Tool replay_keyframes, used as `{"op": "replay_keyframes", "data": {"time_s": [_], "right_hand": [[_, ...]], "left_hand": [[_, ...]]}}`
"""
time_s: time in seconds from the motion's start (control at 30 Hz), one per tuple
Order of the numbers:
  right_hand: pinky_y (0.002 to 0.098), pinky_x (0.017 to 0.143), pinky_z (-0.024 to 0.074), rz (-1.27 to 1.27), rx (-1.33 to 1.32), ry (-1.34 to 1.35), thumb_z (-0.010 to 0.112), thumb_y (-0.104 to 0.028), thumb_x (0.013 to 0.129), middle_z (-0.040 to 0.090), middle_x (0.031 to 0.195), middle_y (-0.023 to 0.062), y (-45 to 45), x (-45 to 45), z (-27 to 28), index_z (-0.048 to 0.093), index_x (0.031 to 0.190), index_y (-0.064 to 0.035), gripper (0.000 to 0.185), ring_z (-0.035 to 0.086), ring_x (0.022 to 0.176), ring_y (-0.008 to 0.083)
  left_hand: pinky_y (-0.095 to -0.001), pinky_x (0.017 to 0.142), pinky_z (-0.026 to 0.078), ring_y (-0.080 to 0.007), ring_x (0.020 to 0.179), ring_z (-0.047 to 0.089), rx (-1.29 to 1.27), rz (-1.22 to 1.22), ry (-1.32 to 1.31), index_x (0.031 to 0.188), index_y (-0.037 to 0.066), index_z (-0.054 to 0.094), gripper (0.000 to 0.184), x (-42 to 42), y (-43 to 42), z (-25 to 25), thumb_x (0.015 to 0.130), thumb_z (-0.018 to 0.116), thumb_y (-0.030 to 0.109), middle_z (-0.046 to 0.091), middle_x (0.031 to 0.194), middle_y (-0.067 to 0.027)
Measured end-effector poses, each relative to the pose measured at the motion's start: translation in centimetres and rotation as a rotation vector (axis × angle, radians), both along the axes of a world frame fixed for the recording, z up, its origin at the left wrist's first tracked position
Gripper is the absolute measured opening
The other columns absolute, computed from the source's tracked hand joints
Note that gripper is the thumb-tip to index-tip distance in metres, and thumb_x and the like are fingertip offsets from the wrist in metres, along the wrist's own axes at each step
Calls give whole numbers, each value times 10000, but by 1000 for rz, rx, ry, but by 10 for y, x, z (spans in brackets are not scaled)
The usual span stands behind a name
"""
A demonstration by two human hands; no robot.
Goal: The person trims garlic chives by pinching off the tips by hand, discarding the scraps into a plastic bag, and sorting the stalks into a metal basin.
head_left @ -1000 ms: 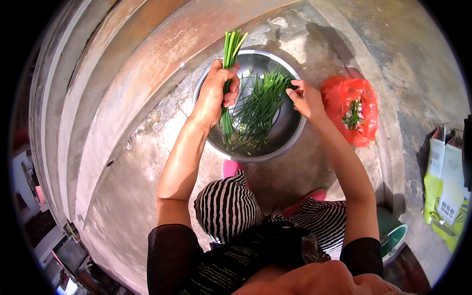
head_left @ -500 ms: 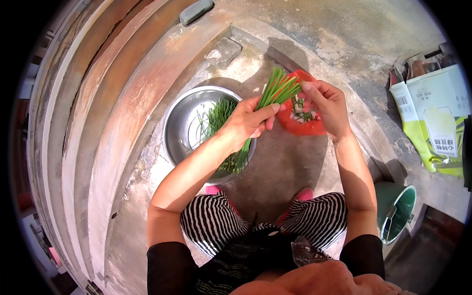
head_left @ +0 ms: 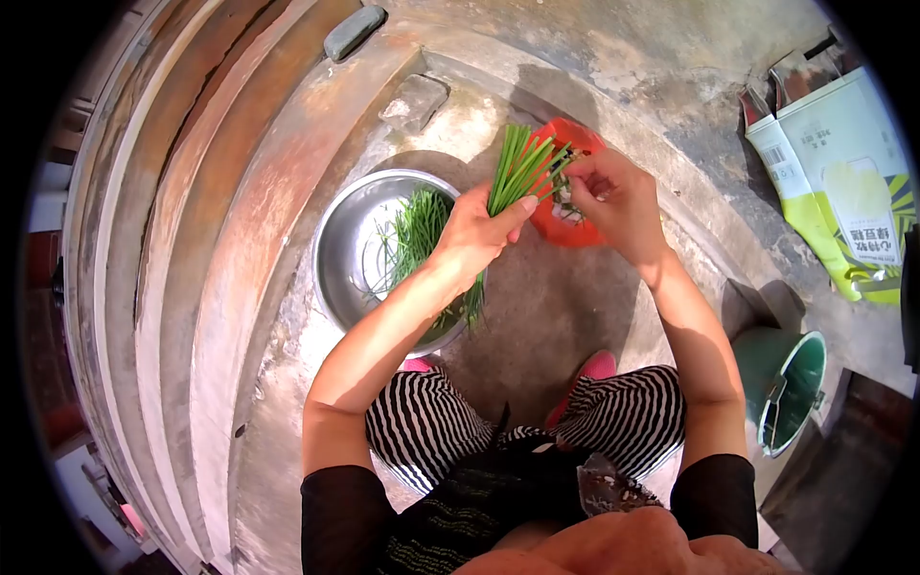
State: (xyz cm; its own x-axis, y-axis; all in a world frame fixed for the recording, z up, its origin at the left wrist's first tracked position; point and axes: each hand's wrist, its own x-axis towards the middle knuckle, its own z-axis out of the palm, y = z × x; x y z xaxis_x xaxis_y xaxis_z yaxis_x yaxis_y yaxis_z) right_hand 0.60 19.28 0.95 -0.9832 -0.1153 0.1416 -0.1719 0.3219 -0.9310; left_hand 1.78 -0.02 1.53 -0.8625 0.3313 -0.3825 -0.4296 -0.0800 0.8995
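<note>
My left hand (head_left: 482, 228) is wrapped round a bunch of green garlic chives (head_left: 522, 171), its cut stem ends fanning up and to the right. Their leafy ends hang below the hand, over the rim of a steel basin (head_left: 329, 259). More chives (head_left: 419, 228) lie inside that basin. At the stem ends, my right hand (head_left: 613, 196) is closed in a pinch on a chive stalk; its fingertips partly hide the contact. Below and behind it sits a red basin (head_left: 565, 233) with pale and green scraps (head_left: 565, 203) in it, partly covered by the hand.
Concrete steps (head_left: 240, 211) rise on the left, with a grey stone (head_left: 355, 32) on one. A flat stone block (head_left: 415, 103) lies beyond the steel basin. On the right are a green bucket (head_left: 788, 388) and a white-and-green bag (head_left: 834, 172).
My right hand has shifted slightly left, bringing its fingertips lower on the stem ends. The bunch in my left hand has turned a little more upright. The whole view has shifted slightly.
</note>
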Motion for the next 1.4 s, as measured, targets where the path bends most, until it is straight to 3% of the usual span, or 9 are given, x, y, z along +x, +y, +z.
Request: {"op": "replay_keyframes", "data": {"time_s": [0.03,0.27,0.43,0.77,0.93,1.1,1.2,1.27,1.4], "right_hand": [[247,558,455,-42,277,266,614,-31,786,598,751,43,-2,1,0,625,874,1,95,565,629,99],[289,594,464,148,59,-31,626,-46,761,576,779,80,-6,5,7,643,842,-11,90,581,674,179],[330,626,465,80,506,349,660,-129,764,580,736,71,-5,5,9,662,847,-45,118,579,707,249],[375,631,466,209,641,483,641,-133,770,608,740,92,-8,7,6,637,821,-48,100,592,705,272],[418,638,483,-80,801,106,607,-174,831,633,833,145,-1,-3,2,621,961,-43,185,615,754,307],[409,651,497,-250,809,429,600,-210,853,650,855,152,16,-12,-11,652,982,-36,223,624,755,333],[362,605,488,-238,661,355,610,-215,850,654,783,123,12,-9,-9,675,889,-21,209,628,668,274],[293,552,459,-5,80,-145,634,-194,830,637,685,85,5,-7,-8,684,850,-21,181,588,582,172],[253,511,423,95,-19,-199,651,-166,817,608,610,61,2,-4,-3,678,827,-8,161,524,523,91]], "left_hand": [[-176,396,212,-9,461,333,1,-5,-2,938,60,566,167,0,1,1,870,623,202,468,620,24],[-178,396,215,-12,463,331,-15,7,10,931,50,561,188,-1,-2,-2,874,623,218,460,619,26],[-179,393,215,-17,455,333,66,2,-103,945,26,559,214,-2,-9,-9,884,612,224,454,611,29],[-189,389,219,-21,460,334,-61,16,43,945,6,577,225,0,-10,-13,891,595,224,438,599,31],[-185,386,207,-21,457,331,-41,-13,-33,951,-7,576,236,6,-8,-4,888,600,220,435,598,26],[-181,387,203,-20,458,335,1,-26,-83,973,-14,572,252,5,-12,-6,884,608,220,446,605,26],[-178,390,207,-18,461,338,-3,-44,-60,973,-11,573,249,4,-12,-12,883,610,219,448,599,28],[-178,392,209,-18,463,339,-3,-43,-64,968,-8,575,244,5,-11,-13,884,610,219,448,597,30],[-179,395,219,-18,467,344,-32,-35,-45,945,3,581,227,5,-11,-13,886,607,220,456,594,33]]}}
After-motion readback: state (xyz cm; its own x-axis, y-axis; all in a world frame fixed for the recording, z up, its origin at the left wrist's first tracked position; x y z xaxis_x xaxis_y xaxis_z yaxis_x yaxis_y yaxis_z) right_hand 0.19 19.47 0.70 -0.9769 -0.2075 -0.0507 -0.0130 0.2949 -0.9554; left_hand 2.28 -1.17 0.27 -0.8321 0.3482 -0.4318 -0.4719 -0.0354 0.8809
